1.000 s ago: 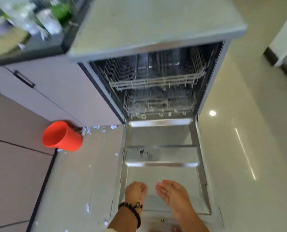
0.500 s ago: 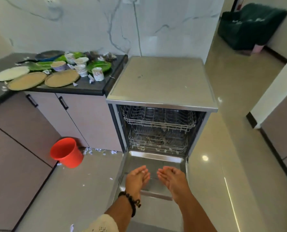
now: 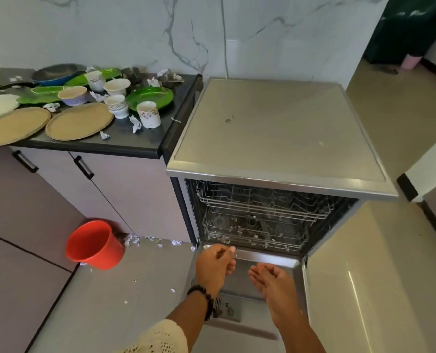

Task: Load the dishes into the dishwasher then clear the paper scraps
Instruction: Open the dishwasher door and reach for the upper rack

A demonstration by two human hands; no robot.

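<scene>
Left hand [image 3: 215, 266]: hung over the inner edge of the lowered dishwasher door [image 3: 262, 278], fingers loosely curled, nothing in it.
Right hand [image 3: 273, 278]: palm up over the same door, fingers relaxed and straight, nothing in it.
Dishwasher [image 3: 275, 131]: door fully down, both racks pushed in; lower rack [image 3: 255, 235] sat just beyond my fingertips, upper rack [image 3: 260, 202] above it. Both looked bare of dishes.
Dishes [image 3: 84, 103]: all on the dark counter [image 3: 135, 146], up and well to my left, well apart from both hands.
Nearest piece: patterned cup [image 3: 149, 114] upright near the counter's front right corner, green plate [image 3: 150, 98] just behind it.
Long axis: two tan round platters [image 3: 79, 121] lay flat side by side along the counter's front edge.
Nearer hand: left, by my judgement; the reach ran up and left across the dishwasher's corner.
Paper scraps [image 3: 135, 123]: among the dishes; more on the floor by the red bucket [image 3: 94, 244] at the cabinet base.
Progress: loading not yet begun, judging by the racks.
Risk: dragging scraps along with a plate.
</scene>
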